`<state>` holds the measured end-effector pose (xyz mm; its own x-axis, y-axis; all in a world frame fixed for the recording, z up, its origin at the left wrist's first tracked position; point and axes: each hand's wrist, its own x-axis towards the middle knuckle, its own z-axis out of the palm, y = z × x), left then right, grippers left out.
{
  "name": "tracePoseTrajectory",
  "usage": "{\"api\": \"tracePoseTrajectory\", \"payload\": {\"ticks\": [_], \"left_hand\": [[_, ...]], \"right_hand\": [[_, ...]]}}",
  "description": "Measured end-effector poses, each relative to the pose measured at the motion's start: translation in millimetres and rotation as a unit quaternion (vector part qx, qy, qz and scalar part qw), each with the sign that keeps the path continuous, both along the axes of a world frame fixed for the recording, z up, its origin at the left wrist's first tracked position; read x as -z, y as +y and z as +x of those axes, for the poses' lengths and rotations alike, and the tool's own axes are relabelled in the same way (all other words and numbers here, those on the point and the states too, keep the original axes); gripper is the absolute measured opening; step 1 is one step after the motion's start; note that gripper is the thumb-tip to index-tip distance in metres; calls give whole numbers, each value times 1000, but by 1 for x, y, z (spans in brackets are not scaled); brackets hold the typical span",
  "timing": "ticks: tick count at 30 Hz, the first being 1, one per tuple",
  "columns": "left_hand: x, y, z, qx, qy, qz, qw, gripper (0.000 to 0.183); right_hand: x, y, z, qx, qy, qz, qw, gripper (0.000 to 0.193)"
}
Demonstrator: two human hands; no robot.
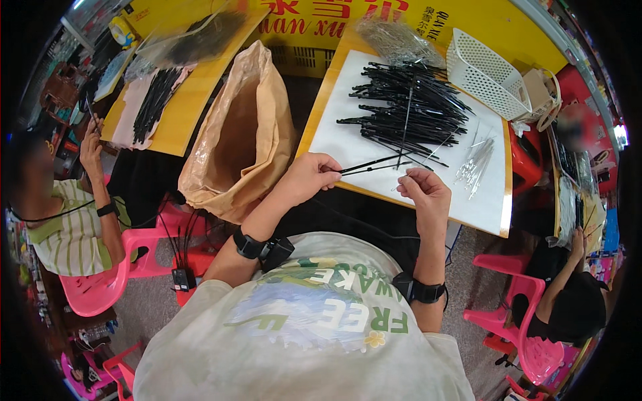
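My left hand (311,175) pinches two thin black sticks (372,164) by their near ends, their tips pointing right over the white sheet (348,142) on the yellow table (315,123). Close to the sticks' tips, my right hand (421,188) is curled with fingertips together on something thin and clear; I cannot tell exactly what. A big pile of black sticks (409,108) lies on the sheet beyond both hands. A small heap of clear thin tubes (475,164) lies to the right of my right hand.
An open brown paper sack (237,137) stands left of the table. A white perforated basket (485,72) and a clear bag (398,41) sit at the back. A seated person (73,214) is at left by another table, another person (568,301) at right on pink chairs.
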<state>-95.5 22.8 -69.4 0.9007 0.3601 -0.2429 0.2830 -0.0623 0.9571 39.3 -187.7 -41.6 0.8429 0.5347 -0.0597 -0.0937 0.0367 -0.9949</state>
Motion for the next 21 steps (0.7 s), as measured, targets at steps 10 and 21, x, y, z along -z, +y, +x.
{"api": "tracePoseTrajectory", "payload": {"ticks": [10,21], "left_hand": [[-26,-14,-7,23,-29,-292,956,20],[-21,-23,-14,12,-118,125,985,14]], "right_hand": [[-8,3,-16,-72,33,44,996,12],[-23,17,-11,-101,-40,-23,994,13]]}}
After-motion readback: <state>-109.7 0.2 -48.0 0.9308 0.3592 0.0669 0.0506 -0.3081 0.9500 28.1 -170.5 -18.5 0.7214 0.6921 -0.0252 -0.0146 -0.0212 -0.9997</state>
